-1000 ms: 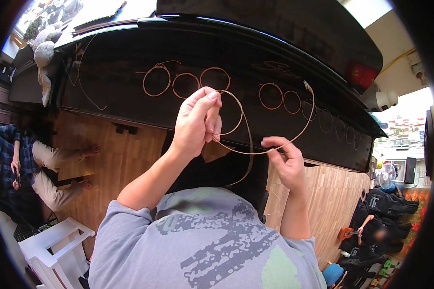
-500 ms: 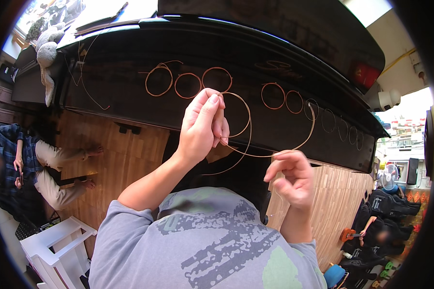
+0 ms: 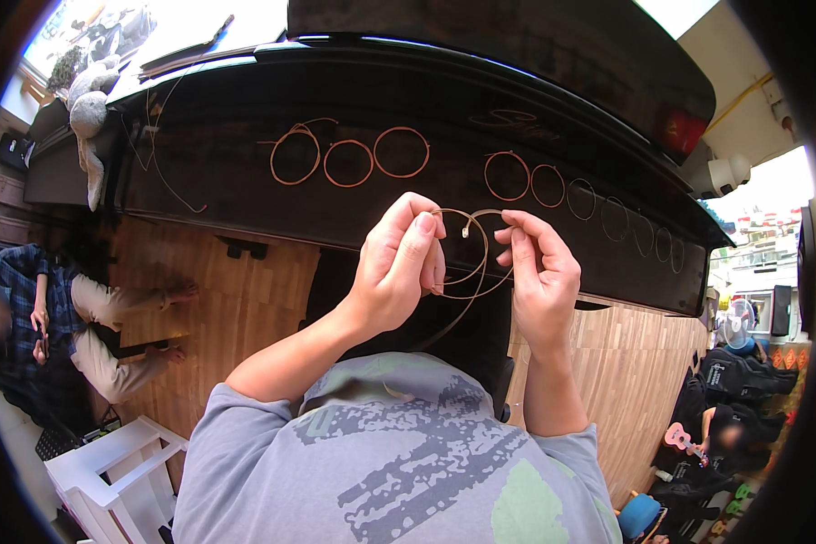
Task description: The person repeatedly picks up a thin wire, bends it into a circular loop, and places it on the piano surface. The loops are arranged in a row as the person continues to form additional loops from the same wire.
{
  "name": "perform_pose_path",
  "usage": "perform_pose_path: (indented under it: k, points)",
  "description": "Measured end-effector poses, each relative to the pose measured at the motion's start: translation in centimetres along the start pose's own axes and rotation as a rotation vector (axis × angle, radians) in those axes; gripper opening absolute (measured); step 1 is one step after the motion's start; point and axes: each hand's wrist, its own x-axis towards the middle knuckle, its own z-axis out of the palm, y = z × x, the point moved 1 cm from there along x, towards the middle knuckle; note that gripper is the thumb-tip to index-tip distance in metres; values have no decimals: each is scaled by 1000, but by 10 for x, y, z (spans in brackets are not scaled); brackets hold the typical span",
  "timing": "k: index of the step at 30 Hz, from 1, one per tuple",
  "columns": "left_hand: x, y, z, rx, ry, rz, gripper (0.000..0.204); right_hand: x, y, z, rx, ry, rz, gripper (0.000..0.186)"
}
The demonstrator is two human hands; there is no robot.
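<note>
Since the earlier frame, our right hand (image 3: 548,272) had risen and closed in on the left hand (image 3: 403,258), bringing the free side of the wire (image 3: 486,252) inward with it. A small pale end piece (image 3: 465,233) now hung between the two hands. We carried the wire in mid-air, in front of the black piano lid (image 3: 236,195), as overlapping loops with a tail running down toward the shirt (image 3: 408,453).

Hold: the wire appeared springy, so in our judgement two separate grip points kept the loops from spreading. The left hand likely served as anchor, while the right hand governed the curve.

Placement: on the lid we had three copper-coloured rings (image 3: 347,187) at left and, across a gap, two similar rings (image 3: 507,199) followed by a row of thinner, paler rings (image 3: 628,222). Laying them flat and side by side probably prevented tangling. A loose wire (image 3: 159,166) hung uncoiled at far left.

Fingers: on the left, we had thumb and index pressed together, clamped on the wire, with the others curled below. On the right, index and thumb were drawn close, clamped on the wire near the top of its curve; we could not tell exactly how the pads met.
</note>
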Motion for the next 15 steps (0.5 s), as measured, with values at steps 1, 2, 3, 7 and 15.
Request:
perform_pose_path:
  k: [1, 2, 3, 7, 15]
  points:
    - [0, -1, 0, 0, 2, 5, 20, -1, 0, 0, -9, -16, 0, 19]
    - [0, -1, 0, 0, 3, 11, 20, -1, 0, -1, -18, -32, 1, 19]
    - [0, -2, 0, -5, 1, 6, 21, -2, 0, -1, -27, -49, 2, 19]
    - [0, -5, 6, -6, -23, -56, 21, -2, 0, 2, 340, -210, -3, 20]
    - [-4, -3, 14, 226, -136, -175, 17, -6, 2, 26, 581, -207, 60, 30]
